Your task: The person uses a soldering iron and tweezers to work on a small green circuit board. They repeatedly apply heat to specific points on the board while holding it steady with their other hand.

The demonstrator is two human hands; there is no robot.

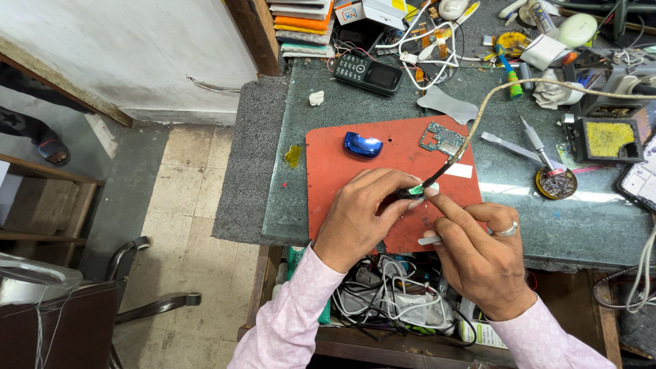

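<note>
While your left hand point(362, 219) pinches a small dark part point(412, 193) flat on the red mat point(335, 171), your right hand point(478, 260) grips a soldering iron point(444, 171), tip touching that part. Circuit board point(443, 139) and blue shell point(362, 144) lie further up the mat. Grey stone bench point(273, 198), cluttered; tiled floor point(184, 205) left.

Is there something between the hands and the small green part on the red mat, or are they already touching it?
Nothing visible stands between them. The left hand and the right hand both have fingertips at the small green part on the red mat. The dark cable tip also reaches it from the right. The blue piece lies apart.
</note>
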